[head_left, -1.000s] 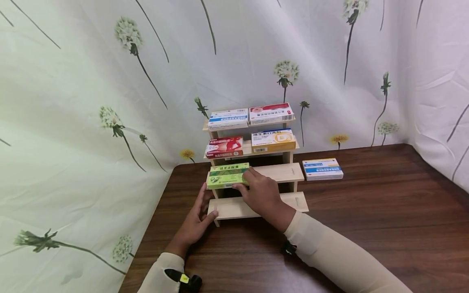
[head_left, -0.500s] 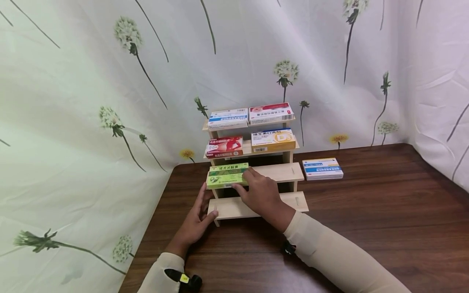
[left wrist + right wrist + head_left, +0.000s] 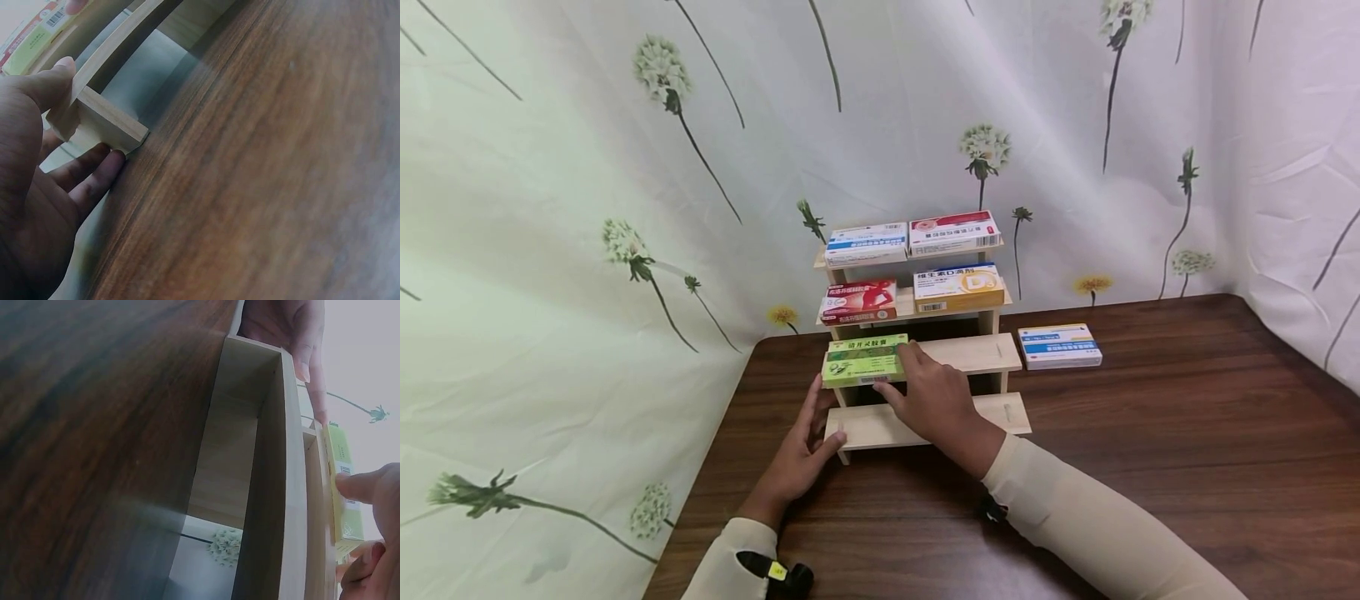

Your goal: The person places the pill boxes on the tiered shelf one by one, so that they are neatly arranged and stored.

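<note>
A green medicine box (image 3: 861, 357) lies flat at the left end of the third step down on a four-step wooden display stand (image 3: 977, 354). My right hand (image 3: 936, 396) holds the box's right end, with the thumb at its front face and the fingers at the end and top. In the right wrist view that thumb (image 3: 356, 486) touches the box's barcode side. My left hand (image 3: 797, 458) grips the stand's lower left end. Its thumb (image 3: 57, 74) rests on the lowest step's edge, and the other fingers reach round the side panel.
On the top step lie a white-and-blue box (image 3: 867, 243) and a red-and-white box (image 3: 955, 232). Below them are a red box (image 3: 859, 302) and a yellow-and-white D3 box (image 3: 958, 288). Another white-and-blue box (image 3: 1060, 347) lies on the dark wooden table (image 3: 1150, 433), right of the stand.
The green box has shifted very slightly left on its step, the right hand staying at its end. The left hand and the stand have kept their places.
</note>
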Demonstrator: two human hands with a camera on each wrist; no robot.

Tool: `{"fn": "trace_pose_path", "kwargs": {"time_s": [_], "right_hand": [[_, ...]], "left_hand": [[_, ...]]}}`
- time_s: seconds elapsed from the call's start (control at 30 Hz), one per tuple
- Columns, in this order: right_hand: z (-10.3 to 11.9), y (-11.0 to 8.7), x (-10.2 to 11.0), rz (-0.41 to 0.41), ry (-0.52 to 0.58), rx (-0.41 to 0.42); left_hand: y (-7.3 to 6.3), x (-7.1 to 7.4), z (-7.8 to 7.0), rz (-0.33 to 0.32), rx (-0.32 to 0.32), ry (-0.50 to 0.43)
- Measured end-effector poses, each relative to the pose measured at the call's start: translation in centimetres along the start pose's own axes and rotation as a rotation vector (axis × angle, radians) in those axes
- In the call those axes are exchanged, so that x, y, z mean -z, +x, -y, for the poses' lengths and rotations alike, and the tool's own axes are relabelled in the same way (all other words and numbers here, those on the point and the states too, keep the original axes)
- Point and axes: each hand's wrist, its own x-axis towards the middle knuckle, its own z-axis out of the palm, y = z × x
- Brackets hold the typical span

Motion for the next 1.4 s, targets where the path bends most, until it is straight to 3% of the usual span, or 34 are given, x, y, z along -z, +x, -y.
{"fn": "trace_pose_path", "kwargs": {"time_s": [0.3, 0.57, 0.83, 1.4], "right_hand": [[-0.6, -0.2, 1.0, 0.012, -0.028, 0.000], [-1.9, -1.0, 2.2, 0.076, 0.014, -0.012], [-3.4, -2.0, 3.3, 0.032, 0.022, 0.042], [-6.3, -4.3, 5.3, -0.048, 0.051, 0.078]], "left_hand": [[0.0, -0.1, -0.1, -0.005, 0.001, -0.003], [-0.1, -0.2, -0.2, -0.016, 0.012, 0.000], [-0.2, -0.2, 0.0, -0.008, -0.028, -0.008], [-0.1, -0.1, 0.1, -0.014, -0.030, 0.008]]}}
